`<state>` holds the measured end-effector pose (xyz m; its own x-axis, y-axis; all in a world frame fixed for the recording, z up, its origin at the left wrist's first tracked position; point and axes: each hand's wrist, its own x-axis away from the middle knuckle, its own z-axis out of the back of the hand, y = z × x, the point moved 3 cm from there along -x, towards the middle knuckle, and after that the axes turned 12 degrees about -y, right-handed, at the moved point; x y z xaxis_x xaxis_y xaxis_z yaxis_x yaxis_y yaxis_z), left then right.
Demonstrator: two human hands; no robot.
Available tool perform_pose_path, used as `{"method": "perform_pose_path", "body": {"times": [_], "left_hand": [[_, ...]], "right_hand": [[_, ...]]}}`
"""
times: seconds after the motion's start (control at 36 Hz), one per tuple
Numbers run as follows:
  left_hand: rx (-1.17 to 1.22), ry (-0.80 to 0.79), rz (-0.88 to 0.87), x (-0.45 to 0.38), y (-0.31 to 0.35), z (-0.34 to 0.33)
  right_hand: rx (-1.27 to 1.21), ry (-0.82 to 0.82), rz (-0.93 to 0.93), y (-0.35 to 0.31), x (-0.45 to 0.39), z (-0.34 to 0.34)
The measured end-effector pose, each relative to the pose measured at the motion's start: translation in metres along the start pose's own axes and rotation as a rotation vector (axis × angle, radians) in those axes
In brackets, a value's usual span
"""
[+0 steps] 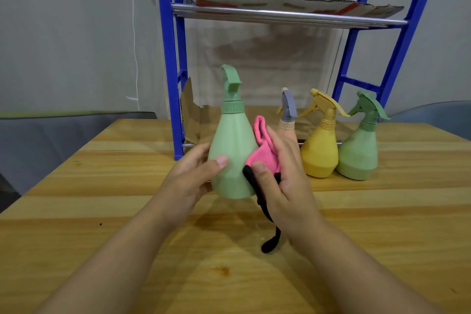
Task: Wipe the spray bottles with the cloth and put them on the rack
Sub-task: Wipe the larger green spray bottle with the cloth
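Our left hand (193,173) grips the green bottle (233,150) upright on the desk (102,199), just before the rack (175,64); right hand (283,173) presses the cloth (265,153) against it. Risk: hard wiping tips it into the yellow bottle (321,150) beside.

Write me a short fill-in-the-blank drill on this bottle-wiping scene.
1. The left hand steadies a ____ spray bottle.
2. The right hand presses a ____ cloth against it.
3. The bottle between two others by the rack is ____.

Missing words: green; pink; yellow
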<state>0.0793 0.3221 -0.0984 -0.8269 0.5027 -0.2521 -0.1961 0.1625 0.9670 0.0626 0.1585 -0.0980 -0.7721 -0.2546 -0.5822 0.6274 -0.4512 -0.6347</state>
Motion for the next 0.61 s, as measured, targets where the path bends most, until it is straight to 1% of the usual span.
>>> {"method": "perform_pose_path", "body": {"times": [0.08,0.19,0.33,0.44,0.53,0.61], "left_hand": [[-0.047,0.037,0.049,-0.001,-0.004,-0.002],[-0.047,0.062,0.109,-0.003,-0.009,0.001],[-0.049,0.09,0.122,-0.007,-0.01,0.003],[-0.236,0.162,0.15,-0.015,-0.009,0.008],[-0.394,0.165,0.194,-0.022,-0.01,0.01],[-0.481,0.179,0.244,-0.029,-0.013,0.013]], "right_hand": [[0.008,-0.068,-0.022,0.001,0.001,0.001],[0.044,-0.106,-0.021,0.005,0.001,0.007],[0.158,-0.21,-0.03,0.014,-0.002,0.019],[0.264,-0.337,-0.099,0.02,-0.006,0.031],[0.353,-0.435,-0.166,0.024,-0.008,0.042],[0.43,-0.532,-0.197,0.029,-0.008,0.052]]}}
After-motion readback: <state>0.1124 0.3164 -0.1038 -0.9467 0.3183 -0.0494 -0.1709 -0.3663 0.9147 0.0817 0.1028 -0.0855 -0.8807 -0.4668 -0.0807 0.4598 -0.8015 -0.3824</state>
